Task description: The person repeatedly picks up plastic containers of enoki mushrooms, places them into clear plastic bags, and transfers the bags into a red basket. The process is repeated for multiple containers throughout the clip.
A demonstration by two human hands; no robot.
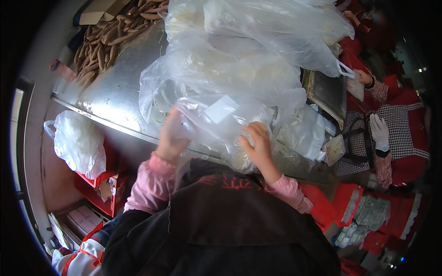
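Note:
Before me a clear plastic bag with a white rectangular label lies over the near edge of the metal table. My left hand grips the bag's left side, its fingers partly hidden behind the film and blurred. At the bag's right side is my right hand, its fingers bent against the plastic; whether they pinch it is unclear. Large translucent bags with pale contents are heaped just beyond. Right of my right hand lie smaller clear plastic bags.
Long brown tubers lie at the table's far left, beside an open cardboard box. A full white plastic bag rests on red crates at left. Rightward are a dark tray and a co-worker's white-gloved hand.

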